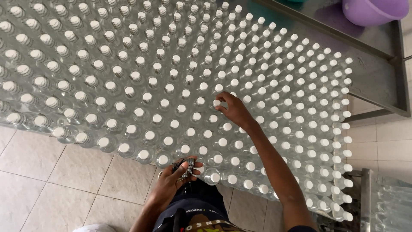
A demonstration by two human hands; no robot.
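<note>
- The right hand [235,111] reached out over the packed bottles [171,86], its grip narrowed to a fingertip pinch on one white cap [216,103], which sat at the far left tip of the fingers.
- That bottle stood upright, long axis vertical, deep in the field and touching its neighbours on all sides.
- The left hand [178,174] hung back at the near edge, closed on a small bunch of dark pieces [185,166], possibly seals or bands; I could not tell.
- The right hand was clearly the nearer to the pinched cap.
- The bottles covered a table, tiled floor [56,172] below.
- A purple tub [374,10] rested on a metal bench at far right.
</note>
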